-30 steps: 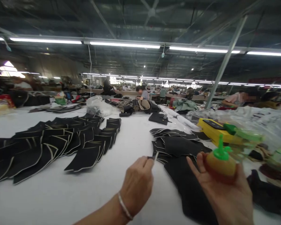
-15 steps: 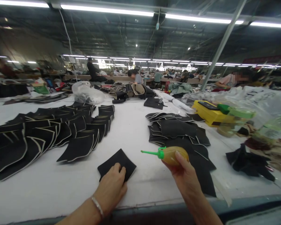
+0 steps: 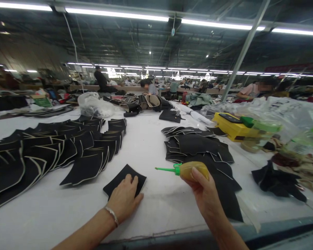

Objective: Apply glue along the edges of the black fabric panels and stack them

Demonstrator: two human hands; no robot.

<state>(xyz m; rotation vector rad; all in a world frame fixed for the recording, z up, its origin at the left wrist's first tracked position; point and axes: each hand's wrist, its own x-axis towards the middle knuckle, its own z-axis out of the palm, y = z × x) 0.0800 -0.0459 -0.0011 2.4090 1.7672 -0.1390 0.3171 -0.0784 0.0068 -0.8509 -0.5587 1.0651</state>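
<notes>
Bottle [image 3: 189, 169], clasped in the right hand [image 3: 205, 191] above the table [image 3: 161, 211], looks light and squeezable, best held round its belly; left hand [image 3: 123, 199] lies loosely spread on a probably bendy panel [image 3: 120, 174].

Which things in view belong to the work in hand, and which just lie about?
Belongs, judging by the hands:
bottle, in the right hand
black piece, under the left hand
left pile, right pile, probably

Seemingly lying about:
yellow box
green cloth
clear plastic
</notes>
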